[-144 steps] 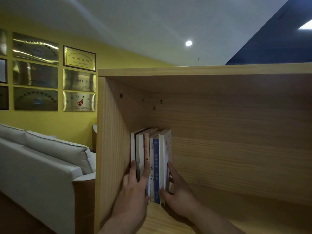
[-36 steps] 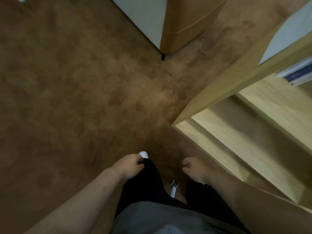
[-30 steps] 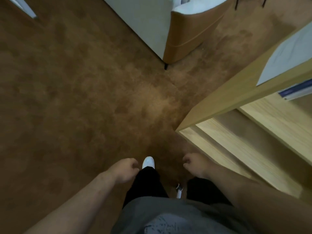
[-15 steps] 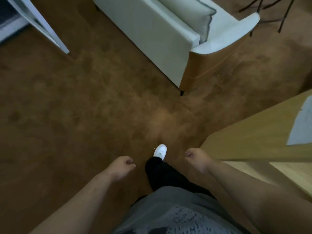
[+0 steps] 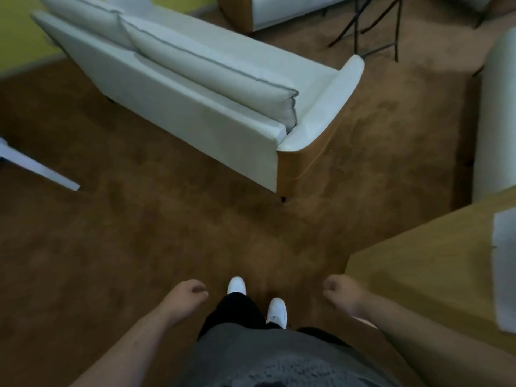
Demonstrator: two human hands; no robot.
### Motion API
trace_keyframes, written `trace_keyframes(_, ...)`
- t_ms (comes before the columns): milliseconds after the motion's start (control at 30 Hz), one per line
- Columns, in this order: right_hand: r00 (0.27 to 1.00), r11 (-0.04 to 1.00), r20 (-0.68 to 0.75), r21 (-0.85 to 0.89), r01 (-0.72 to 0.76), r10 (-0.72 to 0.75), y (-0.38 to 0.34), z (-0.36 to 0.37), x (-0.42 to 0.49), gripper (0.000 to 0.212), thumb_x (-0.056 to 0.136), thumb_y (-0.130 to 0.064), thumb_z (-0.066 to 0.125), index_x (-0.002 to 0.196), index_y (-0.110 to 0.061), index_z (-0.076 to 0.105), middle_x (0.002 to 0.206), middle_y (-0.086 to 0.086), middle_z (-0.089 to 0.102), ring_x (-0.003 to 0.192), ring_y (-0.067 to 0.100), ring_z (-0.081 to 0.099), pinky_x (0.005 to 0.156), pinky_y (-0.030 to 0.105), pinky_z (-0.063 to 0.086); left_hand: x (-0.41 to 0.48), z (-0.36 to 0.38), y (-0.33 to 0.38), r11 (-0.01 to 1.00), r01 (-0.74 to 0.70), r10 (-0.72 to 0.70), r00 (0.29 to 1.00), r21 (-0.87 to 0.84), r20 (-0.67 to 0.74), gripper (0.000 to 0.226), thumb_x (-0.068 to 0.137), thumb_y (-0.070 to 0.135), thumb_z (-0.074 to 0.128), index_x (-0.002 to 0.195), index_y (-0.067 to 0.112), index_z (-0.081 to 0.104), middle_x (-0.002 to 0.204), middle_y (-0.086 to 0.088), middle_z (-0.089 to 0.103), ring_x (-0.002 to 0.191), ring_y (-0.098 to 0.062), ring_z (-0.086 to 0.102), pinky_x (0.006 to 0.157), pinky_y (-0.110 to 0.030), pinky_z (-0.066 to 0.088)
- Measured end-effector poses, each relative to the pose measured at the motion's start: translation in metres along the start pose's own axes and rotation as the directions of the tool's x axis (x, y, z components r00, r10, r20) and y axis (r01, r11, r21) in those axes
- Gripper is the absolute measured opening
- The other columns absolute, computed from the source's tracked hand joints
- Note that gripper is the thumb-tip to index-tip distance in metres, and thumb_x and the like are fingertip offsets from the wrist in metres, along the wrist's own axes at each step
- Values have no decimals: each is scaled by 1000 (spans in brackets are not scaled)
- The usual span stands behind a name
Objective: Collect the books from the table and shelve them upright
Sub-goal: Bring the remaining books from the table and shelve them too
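Note:
I look down at a brown carpet. My left hand [image 5: 187, 296] hangs at my side with loosely curled fingers and holds nothing. My right hand [image 5: 342, 294] hangs the same way, empty, just left of the wooden bookshelf's top [image 5: 418, 263] at the right edge. A white sheet [image 5: 505, 263] lies on that top. No books and no table with books are in view; the shelved books are hidden.
A white sofa [image 5: 195, 88] with a tan side stands ahead. A second white seat [image 5: 494, 113] is at the right, with black metal legs [image 5: 371, 26] behind it. A white bar [image 5: 36, 166] juts in from the left. My white shoes [image 5: 237, 286] stand on open carpet.
Both hands left the upright books on the shelf and dropped to my sides. My view swung down and away from the shelf; the sofa came fully into view.

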State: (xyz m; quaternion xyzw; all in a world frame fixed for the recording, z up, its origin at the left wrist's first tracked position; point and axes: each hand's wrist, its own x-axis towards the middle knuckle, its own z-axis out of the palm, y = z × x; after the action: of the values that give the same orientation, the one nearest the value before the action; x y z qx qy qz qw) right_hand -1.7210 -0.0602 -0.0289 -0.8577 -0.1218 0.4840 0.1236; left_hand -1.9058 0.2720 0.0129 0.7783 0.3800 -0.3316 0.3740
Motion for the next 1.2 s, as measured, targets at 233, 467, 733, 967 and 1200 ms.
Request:
trace_keyframes(233,986,975,-102,191,-109,130,-3,-58,33,17,100,-23,57,114,-20,66,117,1,66,107,18,62,86,26,49,82,-65,89,979,-154,140,985,137,104,39,100,22,58,136,9,58,139,-8,59,127,-19,54,103,-25,40)
trace_keyframes(467,946,907,-89,322,-270,313,-12,-124,64,33,99,-30,55,128,-19,64,129,1,65,116,18,60,97,29,51,166,-117,203,907,-332,280,935,258,219,40,99,29,58,138,18,57,140,-2,59,128,-16,54,104,-28,43)
trace_keyframes(733,909,800,-135,538,-267,394,-9,-196,99,39,98,-28,58,136,-19,60,133,0,64,119,18,60,95,25,47,233,-131,335,810,-457,346,878,367,331,39,98,28,60,137,20,58,137,0,61,114,-8,55,92,-21,42)
trace_keyframes(967,900,787,-135,550,-279,414,47,-280,153,33,95,-25,57,126,-17,66,121,1,68,108,17,64,92,28,52,290,-107,465,758,-488,363,867,433,341,34,96,27,61,128,16,65,129,-3,66,112,-16,60,95,-26,45)
trace_keyframes(1200,905,787,-73,526,-322,419,101,-376,199,34,99,-25,55,132,-18,62,132,3,64,119,19,60,98,30,52,330,-93,596,748,-463,333,881,475,336,37,96,25,57,130,12,64,132,-6,65,118,-20,60,103,-33,47)
